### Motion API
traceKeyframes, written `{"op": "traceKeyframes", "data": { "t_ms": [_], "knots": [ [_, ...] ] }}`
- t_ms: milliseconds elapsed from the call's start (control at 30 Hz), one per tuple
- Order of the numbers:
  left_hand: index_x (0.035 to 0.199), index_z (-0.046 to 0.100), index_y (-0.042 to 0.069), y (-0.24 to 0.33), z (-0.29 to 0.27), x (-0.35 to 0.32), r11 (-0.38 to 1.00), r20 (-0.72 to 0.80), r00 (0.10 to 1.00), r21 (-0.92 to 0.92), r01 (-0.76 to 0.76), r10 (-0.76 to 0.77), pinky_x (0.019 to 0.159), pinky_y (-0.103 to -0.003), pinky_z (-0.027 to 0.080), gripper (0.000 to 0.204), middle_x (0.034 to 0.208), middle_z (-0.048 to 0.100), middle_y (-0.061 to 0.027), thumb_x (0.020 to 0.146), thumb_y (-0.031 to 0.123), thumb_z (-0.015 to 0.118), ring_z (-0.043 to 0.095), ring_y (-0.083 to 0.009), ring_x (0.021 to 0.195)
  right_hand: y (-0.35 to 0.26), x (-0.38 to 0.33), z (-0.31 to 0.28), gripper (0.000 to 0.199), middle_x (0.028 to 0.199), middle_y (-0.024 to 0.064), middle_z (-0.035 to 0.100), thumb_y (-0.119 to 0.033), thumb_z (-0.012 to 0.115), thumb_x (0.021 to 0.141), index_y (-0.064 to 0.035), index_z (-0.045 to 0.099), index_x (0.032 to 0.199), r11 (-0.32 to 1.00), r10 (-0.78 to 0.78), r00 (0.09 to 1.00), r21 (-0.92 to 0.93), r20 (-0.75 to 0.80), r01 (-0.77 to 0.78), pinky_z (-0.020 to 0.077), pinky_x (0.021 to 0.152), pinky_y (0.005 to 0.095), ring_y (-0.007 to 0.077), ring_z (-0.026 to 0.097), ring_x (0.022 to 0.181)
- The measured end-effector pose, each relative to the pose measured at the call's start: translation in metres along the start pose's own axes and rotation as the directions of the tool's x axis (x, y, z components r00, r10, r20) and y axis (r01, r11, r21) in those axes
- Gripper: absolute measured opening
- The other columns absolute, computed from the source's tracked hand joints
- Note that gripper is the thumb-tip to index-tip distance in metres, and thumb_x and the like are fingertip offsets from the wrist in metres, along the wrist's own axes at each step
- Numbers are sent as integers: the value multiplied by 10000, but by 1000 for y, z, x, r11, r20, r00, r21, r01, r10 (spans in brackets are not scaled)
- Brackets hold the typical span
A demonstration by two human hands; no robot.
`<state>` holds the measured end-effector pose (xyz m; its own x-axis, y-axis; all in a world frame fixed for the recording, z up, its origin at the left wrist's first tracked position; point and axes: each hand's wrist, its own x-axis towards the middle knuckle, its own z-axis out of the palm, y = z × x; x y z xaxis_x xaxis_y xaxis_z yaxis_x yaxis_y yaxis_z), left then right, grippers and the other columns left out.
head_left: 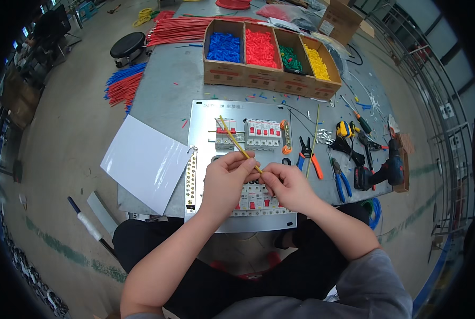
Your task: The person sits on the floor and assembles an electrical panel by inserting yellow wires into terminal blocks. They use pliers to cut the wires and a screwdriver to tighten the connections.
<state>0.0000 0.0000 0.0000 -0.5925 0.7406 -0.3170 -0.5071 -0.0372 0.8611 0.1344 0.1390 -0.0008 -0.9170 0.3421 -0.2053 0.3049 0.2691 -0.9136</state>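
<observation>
Grips a slim, yellow, insulated wire point(237, 142) with both hands, above a flat, silver, sheet-metal panel point(203, 125). Pinches the wire between thumb and fingers of the bare left hand point(224, 182), and at the near end between thumb and fingertips of the bare right hand point(290, 186). Runs lengthwise on a diagonal: from the right hand up and leftward, away from the body. Projects past the left hand, the one nearer the free end, across white circuit breakers with red levers point(222, 143). Cannot tell whether touching them or clear.

Beyond the panel, on a grey tabletop point(163, 85): an open, brown cardboard box point(269, 80) in four compartments. Contains, left to right: small blue plastic pieces point(224, 47); red plastic pieces point(260, 48); green plastic pieces point(290, 58), apparently lower in fill; yellow plastic pieces point(316, 61).
</observation>
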Motion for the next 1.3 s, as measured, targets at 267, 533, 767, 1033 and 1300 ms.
{"op": "traceKeyframes", "data": {
  "t_ms": [267, 533, 767, 1033, 1300],
  "knots": [
    [1151, 600, -46, 1, -18, 3, 989, -114, 992, 145, -34, 51, 771, -276, 600, 217, 1078, 666, -126, 986, 66, 688, 717, -190, 911, -22, 15, 8, 221, 614, 35, 580, -170, 570, 1064, -8, 678, 960, 990, 12, 1000, -142, 21, -9, 426, 524, 290, 99, 528, 534],
    [1366, 581, 57, 26, -34, -21, -298, 672, 571, 731, -614, 473, 1088, -405, 408, 537, 1111, 606, -57, 847, 121, 705, 591, -277, 1125, -31, 21, 10, 213, 806, 188, 716, -164, 572, 1028, 9, 696, 1033, 983, -40, 995, -172, 91, 56, 536, 669, 425, 368, 685, 715],
    [1293, 589, 52, 19, -41, -27, 136, 551, 811, 804, -579, 196, 974, -455, 430, 379, 1007, 607, -136, 917, 74, 631, 542, -338, 1005, -33, 13, 19, 199, 882, 200, 733, -165, 588, 1016, 1, 697, 1033, 974, -2, 969, -219, 247, 58, 550, 726, 464, 411, 697, 806],
    [1287, 595, 72, 5, -55, -21, 203, 439, 867, 850, -486, 235, 958, -421, 397, 306, 984, 574, -135, 984, 77, 557, 492, -342, 999, -17, 25, 0, 272, 788, 56, 670, -232, 556, 1066, -19, 725, 1086, 980, 193, 875, -46, 443, -193, 521, 707, 322, 157, 619, 720],
    [1234, 666, 81, 24, -74, -21, 169, 425, 845, 853, -494, 324, 921, -390, 362, 260, 876, 581, -75, 991, 126, 588, 500, -272, 925, -9, 21, -48, 274, 812, 4, 640, -257, 581, 1070, -44, 741, 1132, 983, 180, 837, -114, 516, -141, 513, 722, 299, 98, 588, 760]
  ]
}}
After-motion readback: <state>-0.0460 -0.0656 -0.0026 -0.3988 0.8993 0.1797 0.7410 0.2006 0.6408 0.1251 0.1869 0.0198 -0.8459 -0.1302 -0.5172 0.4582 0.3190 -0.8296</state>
